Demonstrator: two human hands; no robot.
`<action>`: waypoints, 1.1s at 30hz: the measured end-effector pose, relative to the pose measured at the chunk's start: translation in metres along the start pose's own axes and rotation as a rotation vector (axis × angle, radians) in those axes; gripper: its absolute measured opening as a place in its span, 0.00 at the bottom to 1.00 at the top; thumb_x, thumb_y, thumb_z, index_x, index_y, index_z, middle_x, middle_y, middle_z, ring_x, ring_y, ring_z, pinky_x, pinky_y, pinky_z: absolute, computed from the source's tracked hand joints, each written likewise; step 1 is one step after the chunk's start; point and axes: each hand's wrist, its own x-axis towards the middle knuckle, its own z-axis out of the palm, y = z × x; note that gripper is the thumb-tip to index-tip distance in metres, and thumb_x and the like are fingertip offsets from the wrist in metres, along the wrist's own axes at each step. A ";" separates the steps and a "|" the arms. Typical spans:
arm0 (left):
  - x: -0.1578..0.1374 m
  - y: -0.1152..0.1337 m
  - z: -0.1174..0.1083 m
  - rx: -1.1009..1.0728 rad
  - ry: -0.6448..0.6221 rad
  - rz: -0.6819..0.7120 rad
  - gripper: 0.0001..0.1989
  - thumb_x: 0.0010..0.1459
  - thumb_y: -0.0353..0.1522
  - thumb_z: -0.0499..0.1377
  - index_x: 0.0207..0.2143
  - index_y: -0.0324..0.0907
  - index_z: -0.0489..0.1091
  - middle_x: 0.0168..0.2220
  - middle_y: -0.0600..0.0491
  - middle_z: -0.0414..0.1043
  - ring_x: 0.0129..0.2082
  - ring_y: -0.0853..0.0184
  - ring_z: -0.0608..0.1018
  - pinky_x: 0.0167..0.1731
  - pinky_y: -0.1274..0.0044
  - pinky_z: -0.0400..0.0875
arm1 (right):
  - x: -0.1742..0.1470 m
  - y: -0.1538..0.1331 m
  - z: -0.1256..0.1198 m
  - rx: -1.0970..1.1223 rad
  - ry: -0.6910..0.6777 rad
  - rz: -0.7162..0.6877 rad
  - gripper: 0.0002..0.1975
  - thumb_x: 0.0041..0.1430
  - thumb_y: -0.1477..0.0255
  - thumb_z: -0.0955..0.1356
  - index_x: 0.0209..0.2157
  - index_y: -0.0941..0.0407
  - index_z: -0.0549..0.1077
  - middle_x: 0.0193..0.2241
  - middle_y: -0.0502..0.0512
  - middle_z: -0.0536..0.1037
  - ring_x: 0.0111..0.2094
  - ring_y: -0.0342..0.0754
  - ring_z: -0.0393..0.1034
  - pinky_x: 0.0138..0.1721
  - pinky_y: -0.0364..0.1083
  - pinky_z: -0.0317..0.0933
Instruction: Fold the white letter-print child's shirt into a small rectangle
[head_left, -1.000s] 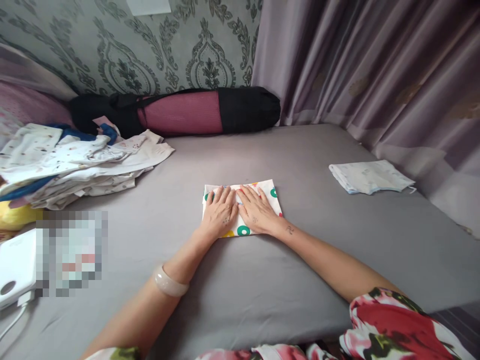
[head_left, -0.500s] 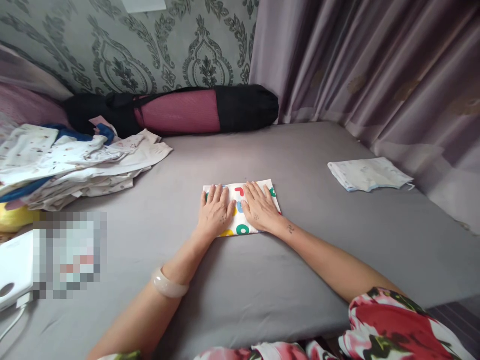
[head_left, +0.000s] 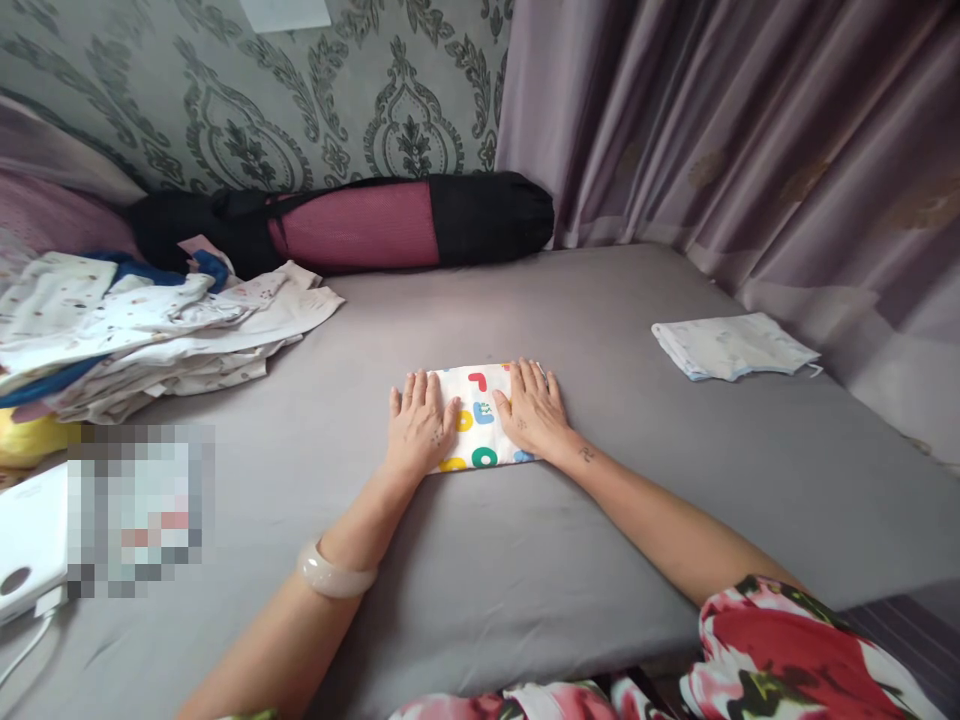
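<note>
A folded white cloth [head_left: 482, 425] with red, yellow, green and blue printed shapes lies flat on the grey bed sheet [head_left: 525, 560]. On its left side rests my left hand [head_left: 421, 420], palm down with the fingers stretched out. My right hand [head_left: 535, 408] lies flat over the cloth's right side, fingers slightly spread. The middle of the print shows between the two thumbs; the side edges are partly hidden under the hands. Neither hand grips the cloth.
To the left lies a heap of clothes [head_left: 172, 320], with a white power bank [head_left: 34, 540] and its cable nearer me. Another folded pale cloth [head_left: 739, 345] sits at the right. A long black and pink bag [head_left: 360, 225] lies along the wall, beside curtains [head_left: 630, 120].
My hands have slid apart across the cloth, the left one leftward and the right one rightward. More of the print shows between them.
</note>
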 end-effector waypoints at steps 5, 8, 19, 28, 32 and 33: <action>0.001 -0.001 0.000 -0.021 0.004 0.002 0.31 0.67 0.44 0.40 0.65 0.34 0.54 0.66 0.36 0.54 0.67 0.50 0.55 0.63 0.54 0.50 | 0.001 0.000 -0.004 0.018 -0.027 0.006 0.33 0.69 0.60 0.51 0.66 0.68 0.53 0.67 0.69 0.53 0.68 0.60 0.45 0.66 0.60 0.38; -0.008 -0.005 -0.004 -0.003 -0.018 0.028 0.32 0.67 0.44 0.39 0.65 0.33 0.53 0.67 0.36 0.51 0.68 0.51 0.53 0.64 0.55 0.49 | -0.005 0.005 -0.010 0.040 -0.092 -0.001 0.34 0.69 0.60 0.51 0.67 0.69 0.49 0.69 0.67 0.48 0.69 0.58 0.41 0.67 0.59 0.38; -0.052 -0.031 -0.009 -0.021 -0.093 0.121 0.34 0.68 0.47 0.39 0.67 0.35 0.50 0.69 0.38 0.46 0.69 0.54 0.51 0.65 0.57 0.49 | -0.026 0.019 -0.009 -0.024 -0.074 -0.068 0.35 0.69 0.58 0.49 0.68 0.67 0.48 0.69 0.64 0.47 0.70 0.54 0.39 0.67 0.57 0.37; -0.056 -0.038 -0.018 -0.065 -0.106 0.153 0.32 0.68 0.46 0.39 0.66 0.35 0.52 0.68 0.38 0.49 0.69 0.54 0.52 0.65 0.58 0.51 | -0.006 0.008 -0.022 -0.029 -0.057 -0.066 0.34 0.69 0.58 0.49 0.67 0.67 0.52 0.69 0.67 0.49 0.69 0.57 0.40 0.67 0.59 0.36; -0.059 -0.040 -0.020 -0.060 -0.103 0.147 0.32 0.68 0.46 0.40 0.65 0.35 0.52 0.68 0.38 0.50 0.68 0.53 0.53 0.65 0.58 0.50 | -0.002 0.006 -0.010 -0.020 -0.081 -0.017 0.34 0.69 0.59 0.49 0.67 0.68 0.50 0.68 0.67 0.49 0.69 0.57 0.41 0.67 0.58 0.37; -0.060 -0.040 -0.020 -0.059 -0.099 0.149 0.32 0.68 0.46 0.40 0.65 0.35 0.52 0.68 0.38 0.50 0.68 0.54 0.53 0.65 0.58 0.50 | -0.002 0.006 -0.007 -0.020 -0.084 -0.011 0.34 0.69 0.59 0.49 0.67 0.67 0.50 0.68 0.66 0.50 0.69 0.57 0.42 0.67 0.58 0.38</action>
